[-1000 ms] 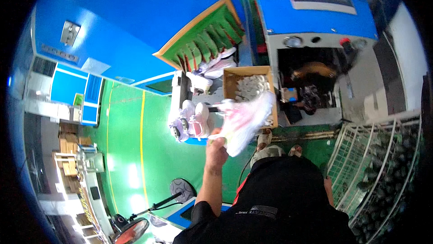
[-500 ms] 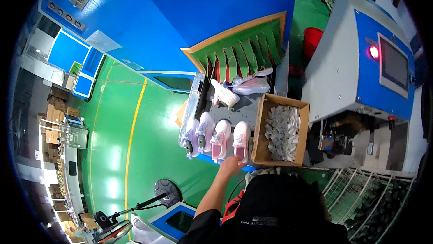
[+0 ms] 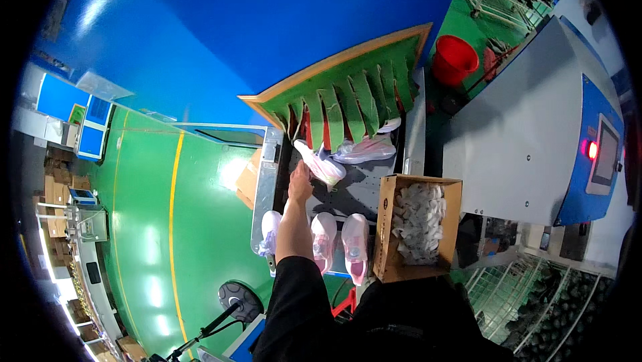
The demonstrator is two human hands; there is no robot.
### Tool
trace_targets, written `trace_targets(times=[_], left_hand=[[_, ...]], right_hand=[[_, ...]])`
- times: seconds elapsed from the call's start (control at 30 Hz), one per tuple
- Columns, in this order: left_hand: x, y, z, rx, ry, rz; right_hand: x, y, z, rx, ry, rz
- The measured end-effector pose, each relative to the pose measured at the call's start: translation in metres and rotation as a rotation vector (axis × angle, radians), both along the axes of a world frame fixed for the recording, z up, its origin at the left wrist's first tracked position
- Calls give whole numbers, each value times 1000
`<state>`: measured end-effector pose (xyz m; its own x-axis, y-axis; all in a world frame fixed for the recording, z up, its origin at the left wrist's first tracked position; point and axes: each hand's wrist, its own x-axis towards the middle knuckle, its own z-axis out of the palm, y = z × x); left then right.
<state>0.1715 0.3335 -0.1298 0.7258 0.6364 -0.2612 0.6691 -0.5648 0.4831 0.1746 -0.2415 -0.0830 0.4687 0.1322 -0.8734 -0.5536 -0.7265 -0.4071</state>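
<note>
My left hand (image 3: 299, 187) reaches over the grey perforated tray (image 3: 354, 196), its fingers closed at the edge of a white-and-pink sneaker (image 3: 324, 166); the fingertips are partly hidden. Beside that shoe another pale sneaker (image 3: 365, 150) lies on its side under the green strip curtain (image 3: 348, 104). Along the tray's near edge stand a lilac sneaker (image 3: 269, 233) and two pink sneakers, one in the middle (image 3: 324, 238) and one at the right (image 3: 355, 241). My forearm covers most of a further shoe between them. No part of my right hand shows.
A cardboard box (image 3: 385, 231) of small white packets stands right of the shoes. Beyond it is a grey-and-blue machine (image 3: 508, 148) with a lit red button. A red bucket (image 3: 455, 61) sits behind. Wire racks (image 3: 508, 288) stand lower right, a fan stand base (image 3: 241, 300) lower left.
My left hand has left the right-hand pink sneaker in the near row and moved forward and left to the white-and-pink sneaker by the curtain. The view has shifted too.
</note>
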Motion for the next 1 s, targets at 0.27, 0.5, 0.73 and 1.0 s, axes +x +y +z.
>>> trace_targets(times=[0.27,0.5,0.73,1.0], left_hand=[[-24,50,39,-295,24,-9],[-26,11,249,-563,64,-204],[-72,-85,344,-823,-148,-280],[-70,-237,321,-1045,-162,-486]], right_hand=[[16,40,11,67,12,43],[-17,-36,12,34,6,-4],[-47,-146,13,-18,-5,-60],[-90,-290,18,-90,-87,-316]])
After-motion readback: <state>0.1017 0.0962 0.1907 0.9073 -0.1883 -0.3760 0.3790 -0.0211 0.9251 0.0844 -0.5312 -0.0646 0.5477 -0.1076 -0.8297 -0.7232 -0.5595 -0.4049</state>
